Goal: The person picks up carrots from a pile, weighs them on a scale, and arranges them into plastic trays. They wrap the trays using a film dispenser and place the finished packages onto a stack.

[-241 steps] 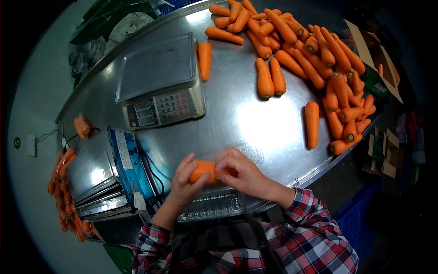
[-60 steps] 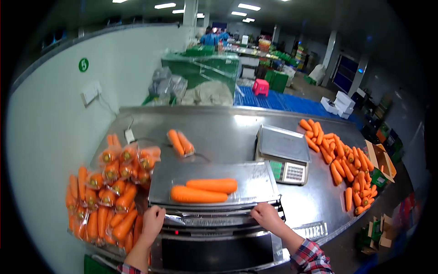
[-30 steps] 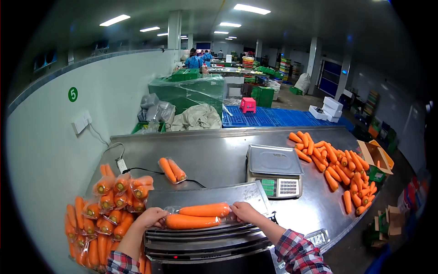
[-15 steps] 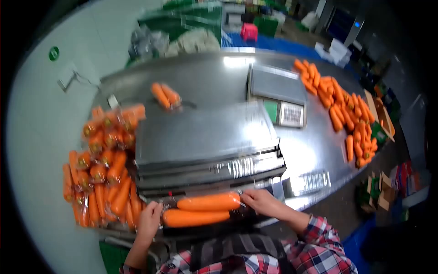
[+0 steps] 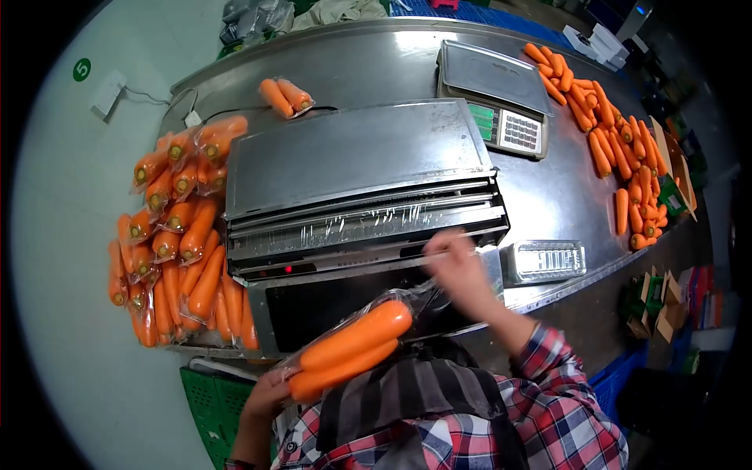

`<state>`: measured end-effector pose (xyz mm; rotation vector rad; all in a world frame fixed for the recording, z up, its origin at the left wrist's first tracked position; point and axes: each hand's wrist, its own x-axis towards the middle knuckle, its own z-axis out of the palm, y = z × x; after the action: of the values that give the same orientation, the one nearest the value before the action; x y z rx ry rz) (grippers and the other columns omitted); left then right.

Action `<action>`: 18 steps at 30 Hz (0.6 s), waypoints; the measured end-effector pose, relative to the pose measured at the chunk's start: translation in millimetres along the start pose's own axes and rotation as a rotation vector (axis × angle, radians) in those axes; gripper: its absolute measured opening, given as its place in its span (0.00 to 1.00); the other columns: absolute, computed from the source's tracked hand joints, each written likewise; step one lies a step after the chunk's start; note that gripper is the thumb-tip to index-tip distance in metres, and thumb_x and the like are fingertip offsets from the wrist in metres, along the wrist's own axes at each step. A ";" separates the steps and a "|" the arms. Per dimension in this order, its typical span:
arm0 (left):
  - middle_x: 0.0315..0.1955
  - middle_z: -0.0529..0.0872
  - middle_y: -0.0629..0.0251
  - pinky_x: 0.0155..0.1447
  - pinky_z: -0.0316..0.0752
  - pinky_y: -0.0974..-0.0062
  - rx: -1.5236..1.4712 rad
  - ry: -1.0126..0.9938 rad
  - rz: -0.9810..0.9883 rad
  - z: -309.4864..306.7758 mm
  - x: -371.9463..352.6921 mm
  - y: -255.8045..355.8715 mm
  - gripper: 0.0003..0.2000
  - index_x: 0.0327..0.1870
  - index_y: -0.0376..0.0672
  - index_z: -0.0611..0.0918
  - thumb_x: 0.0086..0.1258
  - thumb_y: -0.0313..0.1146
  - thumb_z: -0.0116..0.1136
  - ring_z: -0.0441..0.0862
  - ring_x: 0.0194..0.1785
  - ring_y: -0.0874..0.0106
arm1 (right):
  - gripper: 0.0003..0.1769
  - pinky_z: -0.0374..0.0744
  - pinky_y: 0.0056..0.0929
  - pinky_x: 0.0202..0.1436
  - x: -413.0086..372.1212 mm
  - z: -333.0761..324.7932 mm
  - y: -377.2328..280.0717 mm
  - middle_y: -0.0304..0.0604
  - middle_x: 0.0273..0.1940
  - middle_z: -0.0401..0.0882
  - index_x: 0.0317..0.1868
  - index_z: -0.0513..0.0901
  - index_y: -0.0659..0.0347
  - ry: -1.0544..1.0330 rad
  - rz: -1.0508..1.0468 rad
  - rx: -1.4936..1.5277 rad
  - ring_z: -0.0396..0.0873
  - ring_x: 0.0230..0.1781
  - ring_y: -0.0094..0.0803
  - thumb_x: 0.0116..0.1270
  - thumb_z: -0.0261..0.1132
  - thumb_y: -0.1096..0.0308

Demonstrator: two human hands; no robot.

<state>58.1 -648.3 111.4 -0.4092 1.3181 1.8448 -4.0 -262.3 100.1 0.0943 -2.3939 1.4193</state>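
Two large carrots (image 5: 356, 337) lie side by side in clear film, tilted up to the right in front of my body. My left hand (image 5: 270, 392) grips their lower left end. My right hand (image 5: 457, 270), blurred, is raised beyond their upper right end, at the front edge of the metal wrapping machine (image 5: 352, 157); its fingers look pinched, but what they hold is too blurred to tell. Film stretches from the carrots toward that hand. The machine's black plate (image 5: 313, 309) with a red light above it lies behind the carrots.
Wrapped carrots (image 5: 176, 235) are piled at the left, and a wrapped pair (image 5: 286, 97) lies behind the machine. A scale (image 5: 497, 90) stands at the back right, near loose carrots (image 5: 619, 149). A clear tray stack (image 5: 546, 261) sits at the right front edge.
The carrots have tilted and come closer to my body with my left hand. My right hand has moved up toward the machine, away from the carrots. The view has shifted downward.
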 end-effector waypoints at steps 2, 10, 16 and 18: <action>0.51 0.79 0.50 0.57 0.72 0.73 -0.058 -0.186 0.079 2.9 4.7 4.5 0.33 0.55 0.23 0.73 0.52 0.36 0.70 0.79 0.52 0.65 | 0.05 0.67 0.14 0.23 31.3 -40.0 -22.8 0.29 0.21 0.65 0.42 0.74 0.55 -0.044 0.546 0.700 0.66 0.21 0.15 0.67 0.57 0.71; 0.29 0.84 0.61 0.37 0.75 0.80 0.168 -0.772 0.285 -0.7 66.0 84.9 0.18 0.45 0.27 0.80 0.55 0.27 0.67 0.81 0.30 0.77 | 0.19 0.72 0.20 0.40 -9.7 37.6 -78.1 0.33 0.37 0.73 0.51 0.73 0.58 -1.215 0.309 0.915 0.72 0.36 0.20 0.72 0.55 0.52; 0.28 0.82 0.66 0.31 0.72 0.86 0.394 -0.376 0.290 114.5 70.8 87.9 0.11 0.45 0.38 0.82 0.61 0.24 0.61 0.76 0.25 0.81 | 0.28 0.73 0.26 0.50 -32.0 67.3 -47.6 0.43 0.46 0.74 0.58 0.68 0.61 -1.308 0.482 1.184 0.74 0.47 0.28 0.72 0.51 0.45; 0.52 0.77 0.59 0.53 0.72 0.80 0.169 -0.803 0.462 124.6 81.3 63.2 0.20 0.59 0.38 0.75 0.67 0.33 0.58 0.77 0.49 0.77 | 0.30 0.73 0.28 0.55 -26.7 53.1 -51.3 0.45 0.48 0.74 0.60 0.68 0.62 -1.125 0.502 1.064 0.74 0.51 0.30 0.71 0.50 0.45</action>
<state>-16.9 -509.7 147.5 0.7225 1.0152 1.9159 18.8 -336.6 111.1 0.7583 -1.9644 3.4407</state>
